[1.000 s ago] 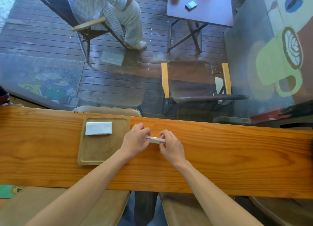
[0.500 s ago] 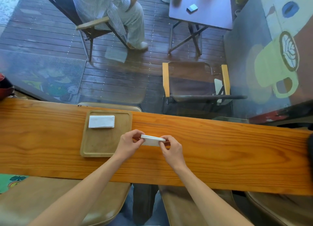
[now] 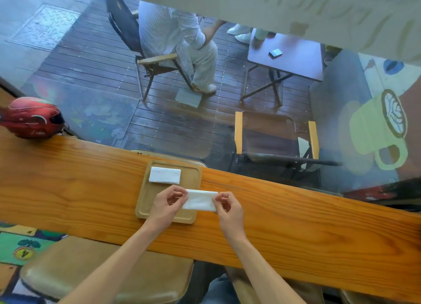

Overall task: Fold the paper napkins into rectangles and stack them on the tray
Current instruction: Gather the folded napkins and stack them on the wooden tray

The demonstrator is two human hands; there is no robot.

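A white napkin folded into a rectangle (image 3: 200, 200) is held flat between both hands, over the right edge of the wooden tray (image 3: 145, 203). My left hand (image 3: 167, 204) pinches its left end. My right hand (image 3: 227, 209) pinches its right end. Another folded white napkin (image 3: 164, 175) lies at the tray's far left corner. The tray rests on the long wooden counter (image 3: 296, 217).
A red helmet (image 3: 32, 118) sits at the counter's far left end. Behind the counter is a window, with a seated person, folding chairs and a small table outside. Padded stools (image 3: 102, 271) stand below the counter's near edge.
Both hands have carried the folded napkin left, from the bare counter to over the tray's right edge. The napkin now lies flatter and shows its broad face. The head camera has tilted up.
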